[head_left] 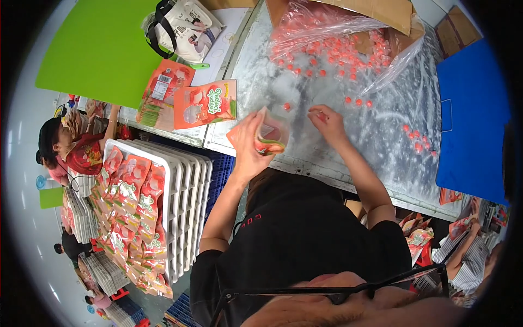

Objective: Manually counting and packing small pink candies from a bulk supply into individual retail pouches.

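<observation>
While the left hand point(249, 144) grips an open red-and-green plastic pouch point(274, 143), mouth gaping upward, the right hand point(330, 126), its curled fingers pinching a small red wrapped piece point(322, 116), hovers near, to the pouch's right.

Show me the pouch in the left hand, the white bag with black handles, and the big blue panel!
Pouch point(272, 135), head view: middle of its visible part.
White bag point(188, 34), head view: middle of its front.
Blue panel point(474, 114), head view: middle of its flat face.
</observation>
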{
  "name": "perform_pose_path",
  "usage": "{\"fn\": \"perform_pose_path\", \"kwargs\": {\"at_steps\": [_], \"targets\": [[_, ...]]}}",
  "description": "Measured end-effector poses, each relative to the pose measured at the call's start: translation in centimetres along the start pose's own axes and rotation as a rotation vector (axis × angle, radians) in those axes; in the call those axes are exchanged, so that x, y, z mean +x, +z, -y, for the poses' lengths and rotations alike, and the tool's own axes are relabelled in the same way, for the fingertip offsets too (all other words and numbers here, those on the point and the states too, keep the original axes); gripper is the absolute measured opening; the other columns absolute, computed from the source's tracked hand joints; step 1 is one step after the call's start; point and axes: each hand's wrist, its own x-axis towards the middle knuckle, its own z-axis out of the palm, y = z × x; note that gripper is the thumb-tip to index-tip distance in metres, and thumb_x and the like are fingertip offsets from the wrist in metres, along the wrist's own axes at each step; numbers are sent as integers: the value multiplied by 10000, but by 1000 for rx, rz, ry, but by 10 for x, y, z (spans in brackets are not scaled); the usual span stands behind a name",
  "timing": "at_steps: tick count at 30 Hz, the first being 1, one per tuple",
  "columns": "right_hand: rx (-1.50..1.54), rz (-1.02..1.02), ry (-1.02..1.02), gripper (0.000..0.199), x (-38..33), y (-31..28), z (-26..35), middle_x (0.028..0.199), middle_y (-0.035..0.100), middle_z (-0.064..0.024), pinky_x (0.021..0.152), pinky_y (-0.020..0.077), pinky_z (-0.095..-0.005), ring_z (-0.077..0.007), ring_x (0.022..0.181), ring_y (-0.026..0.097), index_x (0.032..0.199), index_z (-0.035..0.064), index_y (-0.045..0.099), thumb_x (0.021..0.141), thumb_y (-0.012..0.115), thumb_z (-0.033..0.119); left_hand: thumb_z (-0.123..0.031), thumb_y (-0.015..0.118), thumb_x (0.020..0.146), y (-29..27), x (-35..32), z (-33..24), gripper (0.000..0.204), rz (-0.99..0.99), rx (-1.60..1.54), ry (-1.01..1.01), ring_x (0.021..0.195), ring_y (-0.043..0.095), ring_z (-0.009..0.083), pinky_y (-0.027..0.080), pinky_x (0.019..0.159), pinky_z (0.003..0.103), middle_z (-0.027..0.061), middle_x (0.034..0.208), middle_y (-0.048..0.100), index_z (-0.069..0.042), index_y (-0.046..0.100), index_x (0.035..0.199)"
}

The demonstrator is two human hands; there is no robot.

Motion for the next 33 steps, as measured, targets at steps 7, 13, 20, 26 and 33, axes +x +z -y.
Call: {"fn": "perform_pose_path", "kwargs": {"at_steps": [7, 13, 20, 26, 33], "targets": [[85, 207, -315, 288, 13, -2, 100, 914, 666, -122, 764, 551, -340, -269, 875, 682, 1098, 25, 676, 863, 747, 175, -201, 899, 598, 14, 1, -4, 971, 117, 232, 7, 1357, 421, 375, 266, 1150, 546, 181, 1448, 452, -82, 428, 1439], [83, 56, -300, 234, 11, 18, 120, 1004, 619, -124, 745, 543, -357, -271, 842, 647, 1028, 16, 653, 875, 726, 177, -179, 890, 599, 21, 2, -9, 967, 92, 174, -6, 1358, 422, 375, 279, 1147, 546, 189, 1440, 453, -71, 420, 1436], [301, 161, -284, 263, 7, 26, 138, 1257, 537, -172, 947, 479, -354, -285, 1155, 559, 1126, 33, 620, 890, 688, 126, -101, 849, 624, 25, 7, -4, 921, 62, -19, -94, 1314, 459, 388, 326, 1125, 510, 205, 1406, 474, -47, 406, 1429], [-251, -106, -501, 443, 58, 30, 53, 1399, 499, -170, 1095, 362, -483, -380, 1313, 450, 1239, 89, 623, 888, 700, 348, -8, 781, 690, 16, 2, -3, 876, -152, -234, -228, 1209, 552, 319, 442, 1031, 409, 221, 1354, 500, -3, 351, 1453], [-733, -56, -179, 590, 143, 41, -42, 1456, 453, -85, 1100, 193, -725, -395, 1380, 354, 1386, 264, 572, 867, 667, 528, 76, 714, 715, -5, -6, -9, 896, -179, -259, -257, 1009, 616, 183, 503, 899, 313, 155, 1297, 528, -2, 277, 1494]]}}
